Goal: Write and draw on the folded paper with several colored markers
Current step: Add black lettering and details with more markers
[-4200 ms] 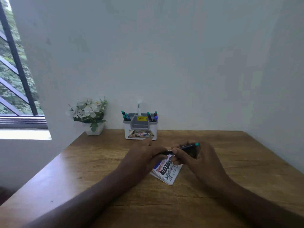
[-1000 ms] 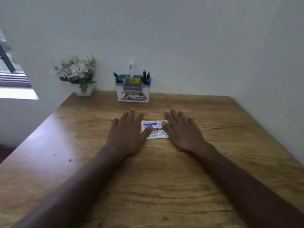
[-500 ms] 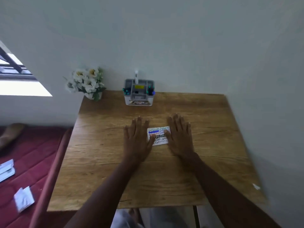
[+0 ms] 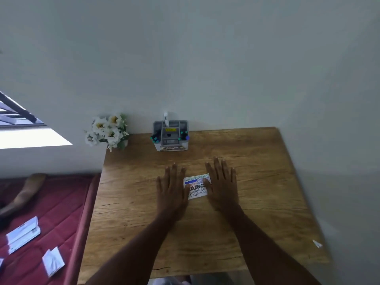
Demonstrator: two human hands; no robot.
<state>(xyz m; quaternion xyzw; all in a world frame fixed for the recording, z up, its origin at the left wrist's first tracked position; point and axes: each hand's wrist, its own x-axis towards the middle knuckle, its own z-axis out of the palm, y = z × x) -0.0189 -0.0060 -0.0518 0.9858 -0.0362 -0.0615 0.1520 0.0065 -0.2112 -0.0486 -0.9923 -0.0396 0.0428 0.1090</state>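
Small folded white paper (image 4: 197, 187) lies flat mid-way across the brown wood-grain tabletop (image 4: 257, 182), covered top to bottom in rows of green, blue, black and reddish marks. Left hand (image 4: 171, 192) and right hand (image 4: 221, 186) rest palm-down either side of it, fingers spread and holding nothing, thumbs touching its edges. Coloured markers (image 4: 182, 135) all sit capped in the grey-and-white desk organiser (image 4: 170, 136) by the wall. Looks done: sheet filled, no pen out. Nothing obvious left.
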